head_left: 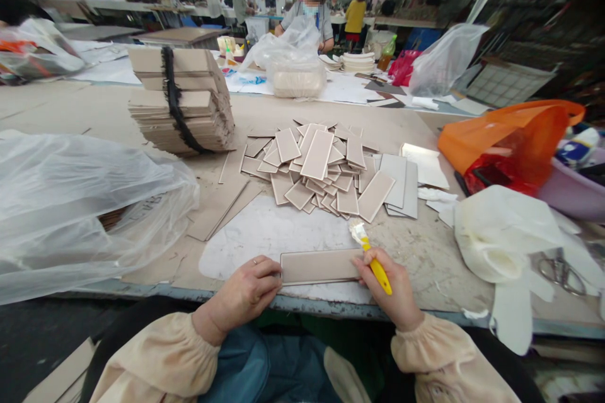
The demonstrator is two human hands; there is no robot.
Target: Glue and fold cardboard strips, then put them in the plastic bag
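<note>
A long beige rectangular panel (319, 266) with a dark edge lies before me at the table's front. My left hand (250, 289) pinches its left end, thumb and fingers closed. At the other end, my right hand (388, 286) is closed around a yellow-handled brush (379, 274), and its fingertips also touch the panel. White paste coats the brush's bristles, which point away from me. Beneath the panel is a white sheet (265, 233). Just beyond lies a loose heap of small beige rectangular pieces (317, 154) with pale borders.
A strapped stack of beige boards (189, 110) stands at the back left. Clear plastic (94, 195) covers the left side. On the right are a cut white plastic jug (505, 233), scissors (562, 271) and an orange bag (501, 138). A co-worker (309, 9) sits opposite.
</note>
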